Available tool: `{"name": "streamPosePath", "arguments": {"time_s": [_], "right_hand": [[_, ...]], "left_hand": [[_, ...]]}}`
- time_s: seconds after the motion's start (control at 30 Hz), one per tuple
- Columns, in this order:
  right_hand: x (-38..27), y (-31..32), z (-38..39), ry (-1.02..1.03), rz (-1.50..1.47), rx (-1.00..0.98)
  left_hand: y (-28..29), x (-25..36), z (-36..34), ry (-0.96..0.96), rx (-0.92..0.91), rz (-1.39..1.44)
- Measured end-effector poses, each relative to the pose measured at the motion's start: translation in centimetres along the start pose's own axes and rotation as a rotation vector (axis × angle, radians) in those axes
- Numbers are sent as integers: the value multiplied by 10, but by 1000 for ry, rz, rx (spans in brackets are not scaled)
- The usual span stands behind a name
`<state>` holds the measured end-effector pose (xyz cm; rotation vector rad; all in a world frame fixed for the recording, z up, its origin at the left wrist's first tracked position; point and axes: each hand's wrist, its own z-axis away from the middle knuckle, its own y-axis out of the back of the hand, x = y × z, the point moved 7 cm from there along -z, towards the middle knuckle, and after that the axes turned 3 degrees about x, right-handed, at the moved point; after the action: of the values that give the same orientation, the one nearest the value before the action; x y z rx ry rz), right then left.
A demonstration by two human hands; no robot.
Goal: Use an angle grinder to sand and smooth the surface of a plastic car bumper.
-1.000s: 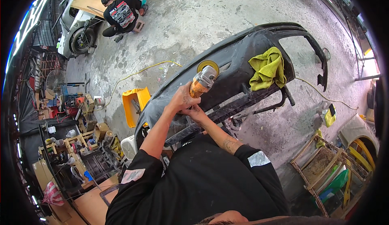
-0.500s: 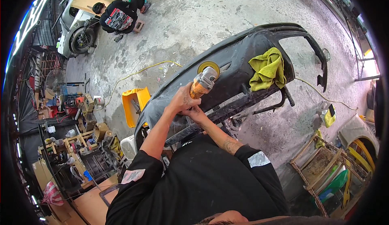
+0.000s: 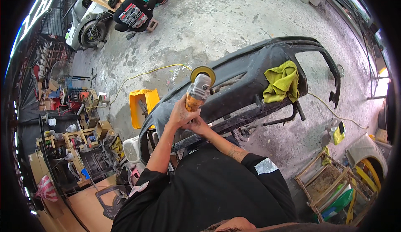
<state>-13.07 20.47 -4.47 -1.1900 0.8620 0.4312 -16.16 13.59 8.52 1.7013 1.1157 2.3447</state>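
Observation:
An orange and grey angle grinder (image 3: 196,94) with a round yellow disc (image 3: 203,70) is held out in front of me. My left hand (image 3: 180,114) is wrapped round its orange body. Close behind it, my right hand (image 3: 198,126) is closed around the grinder's rear end, which the fingers mostly hide. Below the tool lies a long black car bumper (image 3: 246,65), scuffed and dusty. The disc overlaps the bumper's far edge; whether it touches I cannot tell. A crumpled yellow-green cloth (image 3: 280,83) drapes over the bumper, right of my hands.
A yellow cord (image 3: 154,70) runs over the concrete floor. Left of the bumper stands a yellow bin (image 3: 138,110), near a white stool (image 3: 132,149). Shelves of clutter (image 3: 79,148) line the left. A wooden frame (image 3: 326,182) lies at right. Another person (image 3: 135,14) crouches beside a car.
Both hands have carried the grinder leftward along the bumper, away from its slot. The disc now faces me more fully. The whole view has shifted slightly.

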Motion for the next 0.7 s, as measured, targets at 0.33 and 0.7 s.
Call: {"name": "streamPosePath", "arguments": {"time_s": [0.33,0.7], "right_hand": [[0,-85,-15,-39,-271,-220],[21,-80,-66,-142,-88,-212]], "left_hand": [[78,-20,43,153,230,13],[96,-38,-8,119,258,-138]]}}
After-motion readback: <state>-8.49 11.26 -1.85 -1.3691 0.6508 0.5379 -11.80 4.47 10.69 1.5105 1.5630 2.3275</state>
